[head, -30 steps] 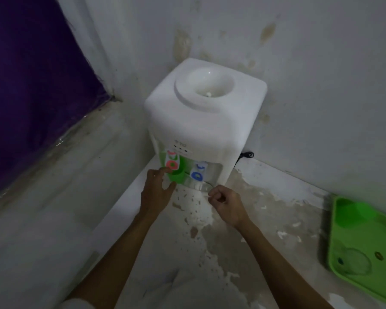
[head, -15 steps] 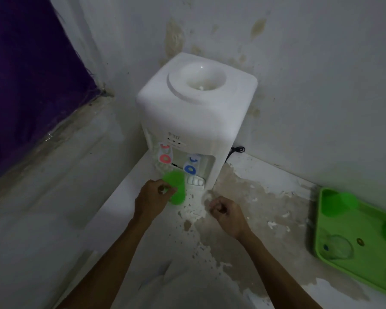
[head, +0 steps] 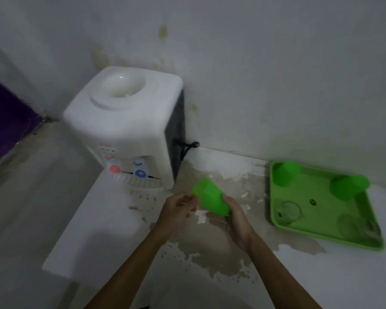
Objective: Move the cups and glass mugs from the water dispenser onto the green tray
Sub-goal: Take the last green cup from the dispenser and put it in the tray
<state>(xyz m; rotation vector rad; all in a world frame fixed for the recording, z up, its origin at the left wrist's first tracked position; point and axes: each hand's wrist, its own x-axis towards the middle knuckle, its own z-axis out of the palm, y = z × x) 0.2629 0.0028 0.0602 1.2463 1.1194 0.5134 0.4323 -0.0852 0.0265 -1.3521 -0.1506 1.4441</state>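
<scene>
The right hand (head: pixel 230 216) is curled around a green cup (head: pixel 211 198) and holds it tilted in the air above the surface (head: pixel 321 275). The left hand (head: pixel 178 208) is next to it, with its fingers bent and touching the cup's side. The cup is between the white dispenser (head: pixel 125 128) and the green tray (head: pixel 321 197), apart from both. The dispenser stands by the wall with a red tap (head: pixel 114 169) and a blue tap (head: pixel 140 173). On the tray sit two more green cups (head: pixel 285 173) (head: pixel 348 186) and two clear mugs (head: pixel 289 211) (head: pixel 352 224). The picture is blurry.
</scene>
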